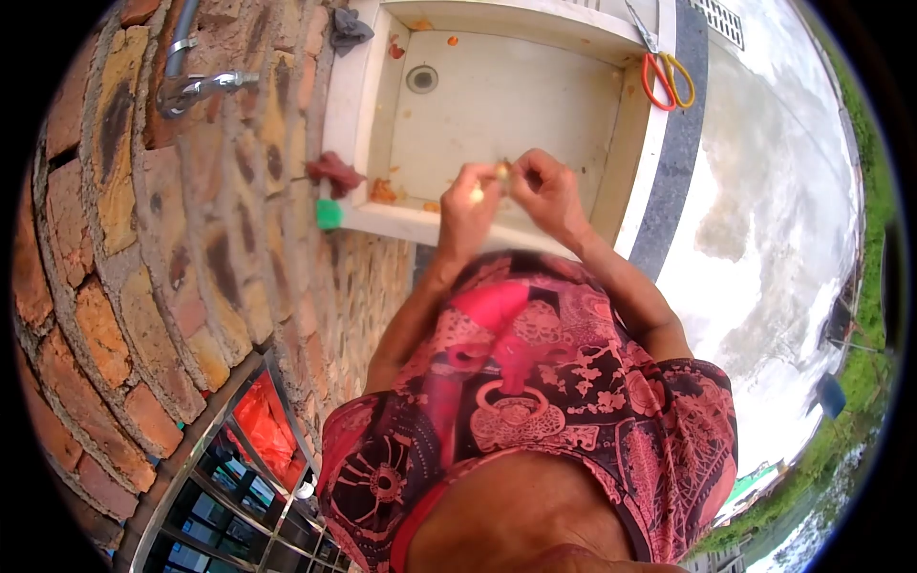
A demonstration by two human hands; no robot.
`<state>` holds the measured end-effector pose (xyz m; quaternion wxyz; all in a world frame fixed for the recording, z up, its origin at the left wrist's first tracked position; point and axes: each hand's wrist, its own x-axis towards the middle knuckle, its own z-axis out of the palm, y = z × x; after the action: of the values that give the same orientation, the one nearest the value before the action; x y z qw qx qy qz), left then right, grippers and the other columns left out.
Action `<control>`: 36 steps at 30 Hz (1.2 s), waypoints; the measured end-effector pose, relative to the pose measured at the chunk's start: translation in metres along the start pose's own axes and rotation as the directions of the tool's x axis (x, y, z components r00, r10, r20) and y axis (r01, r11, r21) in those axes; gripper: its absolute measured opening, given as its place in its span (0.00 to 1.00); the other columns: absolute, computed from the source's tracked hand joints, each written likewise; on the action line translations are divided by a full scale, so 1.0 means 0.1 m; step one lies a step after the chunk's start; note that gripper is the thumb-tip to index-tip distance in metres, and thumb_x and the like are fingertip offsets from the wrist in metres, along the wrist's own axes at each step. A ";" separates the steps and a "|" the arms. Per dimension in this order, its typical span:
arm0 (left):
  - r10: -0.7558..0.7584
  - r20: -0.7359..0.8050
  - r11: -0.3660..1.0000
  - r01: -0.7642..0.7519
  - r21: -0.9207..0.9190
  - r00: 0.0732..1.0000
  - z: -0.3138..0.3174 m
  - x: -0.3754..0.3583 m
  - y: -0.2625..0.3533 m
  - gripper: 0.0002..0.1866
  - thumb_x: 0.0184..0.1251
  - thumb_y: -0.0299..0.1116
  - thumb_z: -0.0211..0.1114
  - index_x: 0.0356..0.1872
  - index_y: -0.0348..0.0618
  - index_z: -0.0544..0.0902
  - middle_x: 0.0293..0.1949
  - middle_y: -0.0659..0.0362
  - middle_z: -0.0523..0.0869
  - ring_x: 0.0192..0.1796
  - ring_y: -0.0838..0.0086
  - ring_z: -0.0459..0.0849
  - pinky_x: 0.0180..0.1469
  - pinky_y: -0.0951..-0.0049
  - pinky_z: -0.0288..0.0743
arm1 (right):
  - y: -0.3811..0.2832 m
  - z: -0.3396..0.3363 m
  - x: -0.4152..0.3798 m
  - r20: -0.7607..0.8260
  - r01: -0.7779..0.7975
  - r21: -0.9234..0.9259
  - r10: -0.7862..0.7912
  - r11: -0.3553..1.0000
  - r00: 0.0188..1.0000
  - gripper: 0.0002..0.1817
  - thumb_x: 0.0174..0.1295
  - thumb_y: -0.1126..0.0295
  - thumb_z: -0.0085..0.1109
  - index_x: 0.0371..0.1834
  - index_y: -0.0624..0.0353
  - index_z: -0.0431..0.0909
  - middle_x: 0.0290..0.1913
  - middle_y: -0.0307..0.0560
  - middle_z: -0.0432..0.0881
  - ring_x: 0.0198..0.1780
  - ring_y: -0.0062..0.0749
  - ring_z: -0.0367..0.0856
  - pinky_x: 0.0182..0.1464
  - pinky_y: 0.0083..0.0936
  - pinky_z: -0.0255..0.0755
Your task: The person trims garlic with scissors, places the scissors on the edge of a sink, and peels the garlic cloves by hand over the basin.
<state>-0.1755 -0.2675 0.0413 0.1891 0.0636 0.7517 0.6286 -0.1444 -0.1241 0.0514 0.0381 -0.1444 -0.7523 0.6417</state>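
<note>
Pinching a small pale piece (499, 173) between left hand (468, 196) and right hand (544, 186) fingertips

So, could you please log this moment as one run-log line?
left hand: pinching small item | right hand: same item | over sink | scissors on rim

A pale stone sink (630, 124) stands against a brick wall (115, 239), its drain (421, 78) near the far corner and orange scraps (383, 191) on its floor. Scissors (661, 67) with orange and yellow handles lie on the right rim. A metal tap (205, 88) juts from the wall. A dark rag (349, 29) and a reddish cloth (334, 172) sit on the left rim, a green object (329, 214) just below.
</note>
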 end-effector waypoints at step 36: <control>-0.336 0.323 0.694 0.464 -0.550 0.885 -0.12 -0.04 0.03 0.09 0.60 0.22 0.64 0.32 0.43 0.71 0.27 0.59 0.79 0.18 0.87 0.70 0.13 0.90 0.58 | -0.04 -0.22 0.08 0.437 -0.283 0.232 0.160 0.931 0.885 0.06 0.60 0.74 0.57 0.28 0.66 0.77 0.22 0.38 0.77 0.22 0.14 0.73 0.21 0.14 0.70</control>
<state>-0.1769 -0.2788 0.0465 0.4054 -0.1053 0.4794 0.7712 -0.1475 -0.1016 0.0582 -0.1742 -0.0850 -0.6198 0.7605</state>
